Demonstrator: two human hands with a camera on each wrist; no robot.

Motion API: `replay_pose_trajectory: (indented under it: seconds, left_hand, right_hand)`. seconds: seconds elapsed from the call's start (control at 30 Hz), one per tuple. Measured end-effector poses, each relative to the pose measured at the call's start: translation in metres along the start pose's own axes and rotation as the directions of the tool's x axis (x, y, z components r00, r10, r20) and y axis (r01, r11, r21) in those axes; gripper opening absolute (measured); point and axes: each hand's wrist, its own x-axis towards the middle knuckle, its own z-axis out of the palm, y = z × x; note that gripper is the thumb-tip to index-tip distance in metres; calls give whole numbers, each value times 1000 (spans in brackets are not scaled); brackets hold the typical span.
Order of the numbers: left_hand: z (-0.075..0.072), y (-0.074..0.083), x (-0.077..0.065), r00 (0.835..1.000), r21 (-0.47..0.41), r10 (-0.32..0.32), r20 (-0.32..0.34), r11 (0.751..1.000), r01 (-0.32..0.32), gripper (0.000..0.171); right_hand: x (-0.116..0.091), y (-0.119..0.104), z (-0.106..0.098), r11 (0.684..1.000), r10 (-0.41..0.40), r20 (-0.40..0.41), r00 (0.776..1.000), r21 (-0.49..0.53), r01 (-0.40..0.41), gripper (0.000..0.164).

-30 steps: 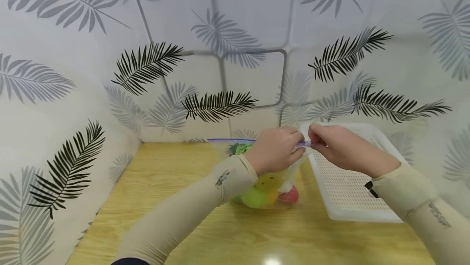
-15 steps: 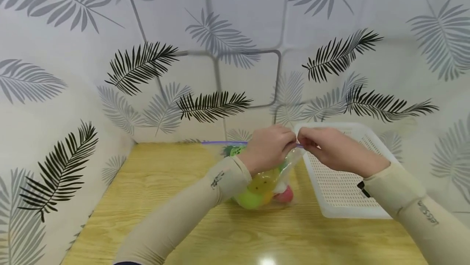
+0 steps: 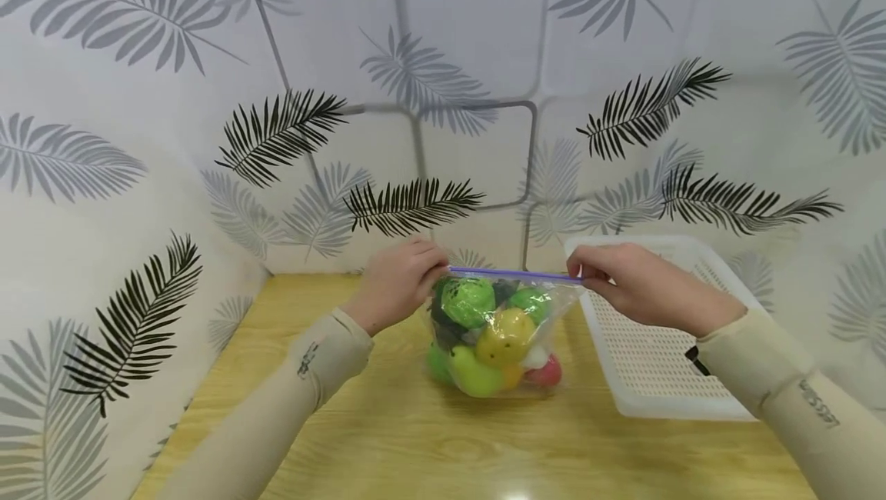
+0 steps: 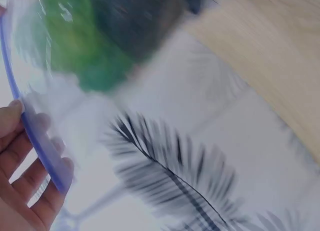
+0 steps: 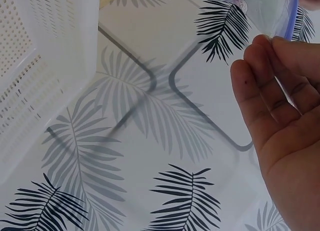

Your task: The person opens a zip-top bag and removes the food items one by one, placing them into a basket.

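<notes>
A clear zip bag [image 3: 515, 275] with a purple strip along its top stands upright, filled with colourful rounded pieces that look like toy fruit. Among them are a green one with dark marks [image 3: 467, 301], a yellow one [image 3: 508, 336], a lime one [image 3: 476, 371] and a pinkish-red one [image 3: 545, 371]. My left hand [image 3: 398, 283] pinches the left end of the strip; in the left wrist view its thumb lies on one side and fingers show through the plastic behind. My right hand [image 3: 630, 283] pinches the right top corner between thumb and fingertips. The strip is stretched straight between both hands.
A white perforated plastic basket [image 3: 623, 400] stands right of the bag, partly behind my right forearm. The wooden tabletop [image 3: 388, 438] meets a leaf-patterned wall covering [image 3: 471, 154] at the back and left.
My left hand has slid left along the strip, from close beside my right hand to the far end. The bag's contents now show unblocked. My right hand keeps its corner.
</notes>
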Motion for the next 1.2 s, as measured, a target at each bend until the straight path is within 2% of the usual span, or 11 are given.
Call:
replay_pose_trajectory:
  seconds: [0.23,0.37,0.5,0.53,0.6,0.67,0.73,0.77,0.83,1.03,1.2]
  left_hand:
    - [-7,-33,-35,998,-25,-54,-34,998,54,8]
    - [-9,-37,-43,994,-24,-108,-23,994,107,9]
    - [-3,-35,-47,979,-109,-202,-11,974,199,16]
    - [0,-33,-49,969,-160,-248,19,956,247,23]
    - [6,-28,-54,930,-266,-349,114,892,367,38]
    - [14,-21,-60,868,-358,-430,248,792,494,49]
    - [22,-13,-65,807,-424,-459,370,690,587,55]
    - [26,-10,-66,787,-448,-457,414,650,613,56]
    - [33,-3,-67,768,-502,-437,467,584,638,58]
    - [44,9,-64,780,-601,-422,462,498,625,72]
    - [48,16,-62,790,-625,-402,463,484,612,79]
  right_hand:
    - [-3,3,-2,999,35,44,998,15,-36,24]
    - [-4,2,-5,998,52,54,997,25,-53,24]
    - [-5,1,-6,999,45,33,998,19,-46,24]
    - [-5,1,-5,999,43,26,999,16,-43,24]
    - [-6,1,-4,999,37,14,999,11,-37,23]
    - [-7,1,-2,999,32,3,999,9,-32,23]
    - [-8,1,1,1000,23,-15,1000,-3,-23,23]
    - [-8,1,2,1000,16,-23,1000,-7,-16,23]
    - [-7,0,4,1000,1,-41,999,-16,-1,22]
    - [-1,-2,6,999,-16,-70,997,-43,13,23]
    - [6,-6,7,997,-5,-75,997,-77,-1,22]
